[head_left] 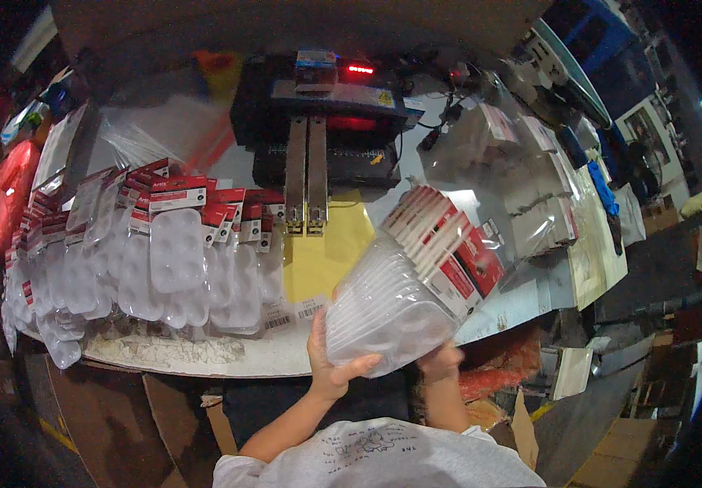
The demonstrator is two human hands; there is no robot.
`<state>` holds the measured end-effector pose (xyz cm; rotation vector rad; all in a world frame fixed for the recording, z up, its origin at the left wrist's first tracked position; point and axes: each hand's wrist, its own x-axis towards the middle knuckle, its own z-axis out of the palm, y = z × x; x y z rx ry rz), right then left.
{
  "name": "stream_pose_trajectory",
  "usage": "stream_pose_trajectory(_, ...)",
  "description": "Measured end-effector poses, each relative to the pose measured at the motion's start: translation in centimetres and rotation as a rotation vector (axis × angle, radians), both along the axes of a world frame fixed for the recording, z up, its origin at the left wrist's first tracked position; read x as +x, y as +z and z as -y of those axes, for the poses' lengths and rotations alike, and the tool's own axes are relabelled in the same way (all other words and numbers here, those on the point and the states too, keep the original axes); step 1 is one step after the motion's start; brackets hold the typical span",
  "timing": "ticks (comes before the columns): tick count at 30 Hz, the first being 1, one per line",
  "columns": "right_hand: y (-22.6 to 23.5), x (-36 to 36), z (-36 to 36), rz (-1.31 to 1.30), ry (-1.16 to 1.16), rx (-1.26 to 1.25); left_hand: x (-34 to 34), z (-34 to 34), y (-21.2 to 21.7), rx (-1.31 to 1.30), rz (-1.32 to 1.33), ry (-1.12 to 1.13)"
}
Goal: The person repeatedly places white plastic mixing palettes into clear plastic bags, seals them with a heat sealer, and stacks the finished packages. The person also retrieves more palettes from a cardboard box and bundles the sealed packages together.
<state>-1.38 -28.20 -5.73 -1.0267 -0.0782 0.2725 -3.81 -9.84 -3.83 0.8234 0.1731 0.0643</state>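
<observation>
A thick fanned stack of white plastic paint palettes (392, 313), in clear sleeves with red-and-black header cards, is tilted in front of me over the table's front edge. My left hand (338, 368) grips its lower left corner, thumb across the front and fingers round the side. At the lower right corner is my right hand (442, 359), smeared by motion; whether its fingers hold the sleeves I cannot tell. Many more packed palettes (176, 252) lie overlapping in a heap on the left of the table. Behind the held stack lies a yellow sheet (331, 252).
A black machine (327, 114) with a lit red display stands at the back, two metal bars (306, 175) jutting toward me. Clear-bagged bundles (538, 191) lie at right. Barcode labels (294, 315) stick near the front edge. A red bag (11, 195) is far left, cardboard (188, 423) below.
</observation>
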Motion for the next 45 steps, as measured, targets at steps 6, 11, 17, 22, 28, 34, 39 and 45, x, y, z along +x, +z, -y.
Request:
stream_pose_trajectory(6, 0.3, -1.8, -3.5, -0.135, -0.179, -0.09, 0.3, 0.5, -0.6, 0.151, 0.064, 0.01)
stream_pose_trajectory(11, -0.4, -1.5, -2.9, 0.025, 0.049, -0.069, -0.2, 0.3, -1.1, 0.124, 0.012, 0.0)
stream_pose_trajectory(17, -1.0, -2.0, -3.2, -0.159, -0.136, 0.27, 0.4, 0.8, -1.6, 0.266, 0.041, -0.009)
stream_pose_trajectory(22, -1.7, -2.1, -3.0, -0.011, -0.031, -0.02, -0.2, 0.7, -2.7, 0.321, 0.007, 0.051)
stream_pose_trajectory(28, -1.1, -2.3, -5.4, 0.001, -0.14, 0.235, -0.7, 1.0, -4.5, 0.156, -0.12, -0.064)
stream_pose_trajectory(34, -4.5, -3.9, -3.2, -0.132, 0.011, 0.189, -1.7, 0.1, -5.5, 0.278, -0.012, -0.096)
stream_pose_trajectory(39, -4.3, -5.1, -4.7, -0.378, -0.03, 0.182, -2.1, 0.0, -5.3, 0.518, 0.058, 0.038)
stream_pose_trajectory(45, 3.5, -4.5, -1.9, 0.023, 0.43, -0.581, 0.4, -1.8, -5.2, 1.307, 0.148, 0.099)
